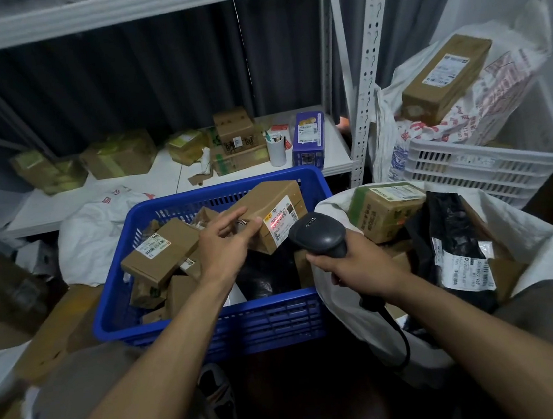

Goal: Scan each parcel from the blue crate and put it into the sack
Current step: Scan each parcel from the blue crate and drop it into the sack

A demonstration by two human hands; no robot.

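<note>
My left hand [225,241] holds a brown cardboard parcel [275,197] above the blue crate [219,322], its white label turned toward me. A red scan line lies across that label. My right hand [354,266] grips a black barcode scanner [319,235] just right of the parcel, its head aimed at the label. Several more brown parcels, among them a flat box [159,252], lie in the crate. The white sack [526,232] stands open to the right and holds a green-brown box [385,210] and a black poly bag [450,234].
A white crate [490,164] lined with a printed bag stands at the back right, a long brown box [446,78] on top. The white metal shelf [168,183] behind carries several boxes, a purple carton [308,138] and a white cup [276,150]. Cardboard and bags litter the floor at left.
</note>
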